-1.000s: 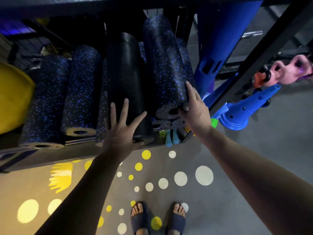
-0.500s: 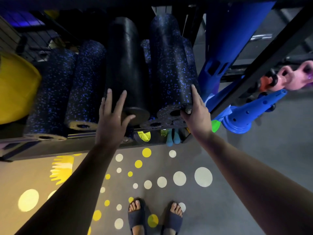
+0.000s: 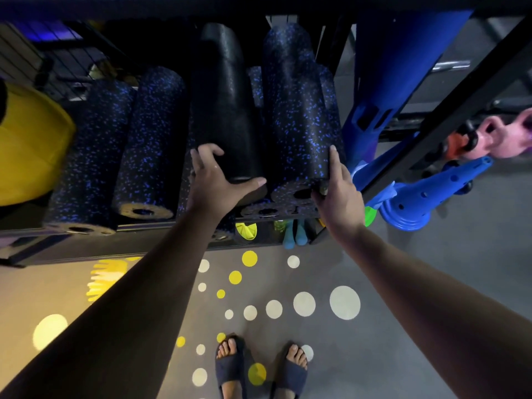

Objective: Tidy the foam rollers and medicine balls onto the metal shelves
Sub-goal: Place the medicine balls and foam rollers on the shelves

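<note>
Several foam rollers lie side by side on the metal shelf point(image 3: 161, 226), their ends toward me. My left hand point(image 3: 214, 180) grips the near end of the plain black roller point(image 3: 221, 110), which rests on top of the others. My right hand point(image 3: 335, 188) holds the near right edge of a blue-speckled roller point(image 3: 296, 116), also stacked on top. Two more speckled rollers point(image 3: 149, 139) lie to the left. A yellow medicine ball point(image 3: 28, 145) sits at the far left of the shelf.
A black diagonal shelf post point(image 3: 449, 110) runs along the right. Blue cones point(image 3: 417, 203) and pink kettlebells point(image 3: 506, 136) sit beyond it. A blue tube point(image 3: 383, 82) leans by the rollers. My sandalled feet point(image 3: 259, 367) stand on the spotted grey floor.
My left hand went from spread open against the black roller's end to gripping it, and the roller slid further back onto the shelf. My right hand stayed on the speckled roller.
</note>
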Tool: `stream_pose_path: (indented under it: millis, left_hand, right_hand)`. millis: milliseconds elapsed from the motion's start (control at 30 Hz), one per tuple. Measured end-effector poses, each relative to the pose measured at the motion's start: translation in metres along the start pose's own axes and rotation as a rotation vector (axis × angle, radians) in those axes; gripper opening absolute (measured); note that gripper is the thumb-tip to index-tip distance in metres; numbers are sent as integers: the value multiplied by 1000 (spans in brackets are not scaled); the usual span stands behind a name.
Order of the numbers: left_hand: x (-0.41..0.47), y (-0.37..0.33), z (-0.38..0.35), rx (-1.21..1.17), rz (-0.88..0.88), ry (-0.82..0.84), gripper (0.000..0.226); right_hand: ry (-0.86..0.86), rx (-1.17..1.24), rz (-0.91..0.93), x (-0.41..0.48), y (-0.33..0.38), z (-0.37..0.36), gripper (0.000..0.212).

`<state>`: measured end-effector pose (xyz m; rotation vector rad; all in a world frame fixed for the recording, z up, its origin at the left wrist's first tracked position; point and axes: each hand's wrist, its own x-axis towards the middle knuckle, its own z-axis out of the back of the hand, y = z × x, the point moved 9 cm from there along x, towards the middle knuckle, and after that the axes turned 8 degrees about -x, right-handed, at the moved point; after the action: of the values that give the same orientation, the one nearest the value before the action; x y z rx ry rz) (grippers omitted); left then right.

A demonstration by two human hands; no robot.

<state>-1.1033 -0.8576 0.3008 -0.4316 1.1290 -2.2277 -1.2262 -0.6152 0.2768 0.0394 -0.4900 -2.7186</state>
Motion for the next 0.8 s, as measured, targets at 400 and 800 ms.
stream_pose_path:
  millis: [400,800]
  left_hand:
    - [-1,12,2,-144,35,57,101]
    - [-2,16,-7,-171,155,192,107]
  right_hand:
    - [-14,-93,-13,-1,-1,-1,90]
    - [-15,199,-57,-13,-13,-7,116]
